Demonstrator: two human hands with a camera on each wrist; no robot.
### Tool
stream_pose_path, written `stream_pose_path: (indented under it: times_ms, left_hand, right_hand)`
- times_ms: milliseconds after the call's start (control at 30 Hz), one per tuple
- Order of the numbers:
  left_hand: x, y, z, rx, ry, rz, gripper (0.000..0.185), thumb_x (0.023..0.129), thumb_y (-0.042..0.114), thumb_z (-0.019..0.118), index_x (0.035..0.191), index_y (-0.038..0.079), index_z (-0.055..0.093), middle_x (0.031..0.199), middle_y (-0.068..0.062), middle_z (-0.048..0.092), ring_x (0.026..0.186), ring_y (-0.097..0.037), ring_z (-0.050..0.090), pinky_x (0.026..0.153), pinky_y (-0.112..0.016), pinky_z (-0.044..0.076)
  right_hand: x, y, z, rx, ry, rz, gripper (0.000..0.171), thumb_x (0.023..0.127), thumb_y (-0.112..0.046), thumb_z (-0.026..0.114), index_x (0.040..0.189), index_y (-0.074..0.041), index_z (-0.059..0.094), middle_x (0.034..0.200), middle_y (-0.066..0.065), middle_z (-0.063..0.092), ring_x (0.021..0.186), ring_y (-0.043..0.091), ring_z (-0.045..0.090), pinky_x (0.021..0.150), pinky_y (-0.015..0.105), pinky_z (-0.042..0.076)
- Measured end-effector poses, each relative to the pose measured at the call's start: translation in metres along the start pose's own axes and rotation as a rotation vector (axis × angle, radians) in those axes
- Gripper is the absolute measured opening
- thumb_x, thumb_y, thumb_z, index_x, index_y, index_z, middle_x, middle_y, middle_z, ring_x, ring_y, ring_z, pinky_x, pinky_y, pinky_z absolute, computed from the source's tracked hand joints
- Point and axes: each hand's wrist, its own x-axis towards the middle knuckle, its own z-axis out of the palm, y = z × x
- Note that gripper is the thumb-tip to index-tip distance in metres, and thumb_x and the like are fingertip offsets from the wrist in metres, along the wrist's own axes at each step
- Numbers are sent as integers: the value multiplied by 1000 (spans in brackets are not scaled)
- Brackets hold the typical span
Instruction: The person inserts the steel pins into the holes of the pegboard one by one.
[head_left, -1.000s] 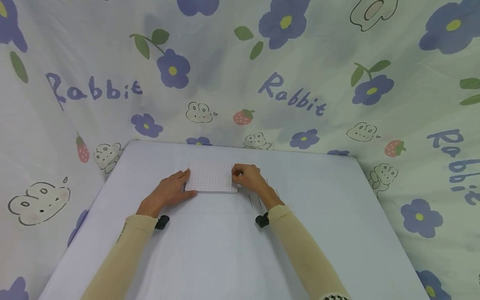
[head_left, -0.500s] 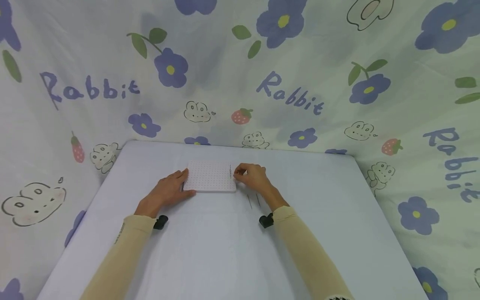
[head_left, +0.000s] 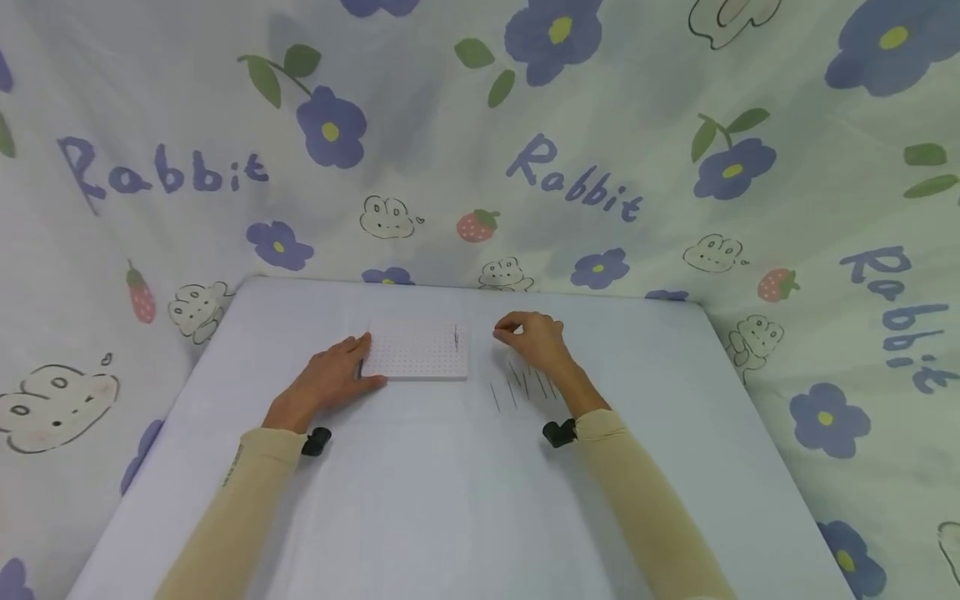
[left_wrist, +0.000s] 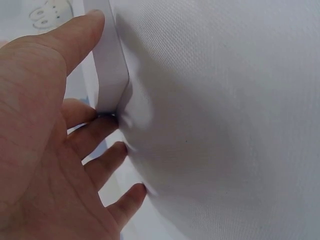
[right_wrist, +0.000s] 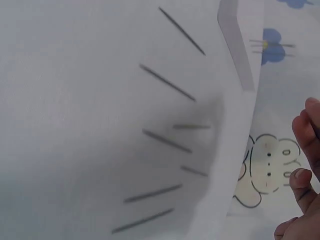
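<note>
A white board [head_left: 416, 354] with rows of small holes lies flat on the table. My left hand [head_left: 330, 375] steadies its left end, the thumb along the front edge; in the left wrist view the thumb [left_wrist: 82, 37] touches that edge and the other fingers spread beside the corner. Near the board's right end a few thin dark pins [head_left: 456, 337] stand upright. My right hand [head_left: 536, 342] is raised to the right of the board. In the right wrist view its thumb [right_wrist: 302, 185] and forefinger are apart, with nothing visible between them.
Several thin dark pins [right_wrist: 167, 82] lie loose on the white tabletop [head_left: 420, 500], beneath and in front of the right hand. Behind the table hangs a cloth [head_left: 435, 125] printed with flowers and rabbits. A small black device sits at each wrist.
My right hand has drawn back rightward from the board's right end, leaving upright pins visible there. More of the loose pins are uncovered. The left hand stays on the board.
</note>
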Motion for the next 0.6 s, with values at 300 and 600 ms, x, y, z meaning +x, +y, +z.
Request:
stream_pose_path:
  times_ms: [300,600]
  left_hand:
    - [1,-2,-1,-3,-16,-9,92,96,48,64,157,-6,21,159,-31,27,145,-50,26,115,-65,25]
    - [0,0,-2,-1,-10,-6,92,96,48,65,157,-6,22,158,-31,28,145,-50,28,115,-66,26]
  right_hand:
    - [-9,27,-23,34,44,57,20,96,-36,69,108,-23,76,98,-6,75,84,19,65,96,59,29]
    - [-23,59,-33,-15,47,144,28,95,-38,69,116,-20,75,107,2,73,99,28,65,99,65,29]
